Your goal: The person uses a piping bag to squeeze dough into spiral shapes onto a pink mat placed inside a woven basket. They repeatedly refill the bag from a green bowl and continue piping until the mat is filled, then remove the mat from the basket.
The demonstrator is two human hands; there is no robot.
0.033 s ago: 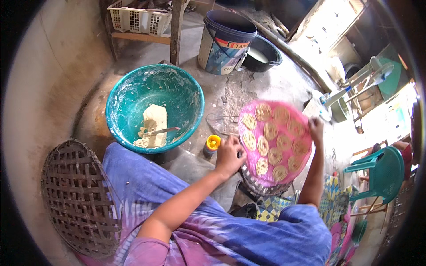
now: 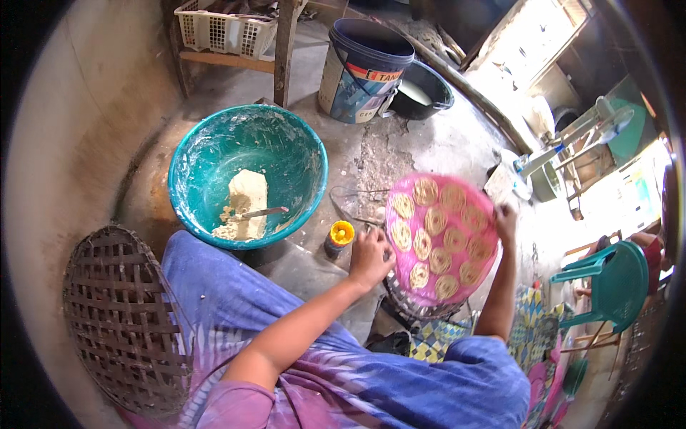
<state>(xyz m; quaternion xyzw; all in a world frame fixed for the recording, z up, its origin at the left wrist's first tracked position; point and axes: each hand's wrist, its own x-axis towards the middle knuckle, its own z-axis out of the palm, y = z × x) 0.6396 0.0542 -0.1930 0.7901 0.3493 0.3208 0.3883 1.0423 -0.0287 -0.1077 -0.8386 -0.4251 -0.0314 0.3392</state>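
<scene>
A round pink sheet (image 2: 437,207) carries several flat, coiled dough rounds (image 2: 434,221). It lies over a dark woven tray (image 2: 418,306), whose rim shows below the sheet's near edge. My left hand (image 2: 371,260) is closed at the sheet's left edge, fingers curled onto the rim. At the right edge my right hand (image 2: 506,224) pinches the sheet. Left of my left hand stands a small dark bottle with an orange-yellow top (image 2: 340,236). A large teal basin (image 2: 286,139) holds a pale dough block (image 2: 249,196) with a knife (image 2: 263,213) resting on it.
Against my left leg leans another woven tray (image 2: 125,322). A paint bucket (image 2: 361,79) and a black basin (image 2: 421,96) stand behind. A white crate (image 2: 225,32) sits on a wooden shelf. On the right is a green plastic chair (image 2: 611,282), with a person partly visible beside it.
The pink sheet's far edge has come down a little toward me. My right hand has lowered with it; my left hand has shifted slightly down.
</scene>
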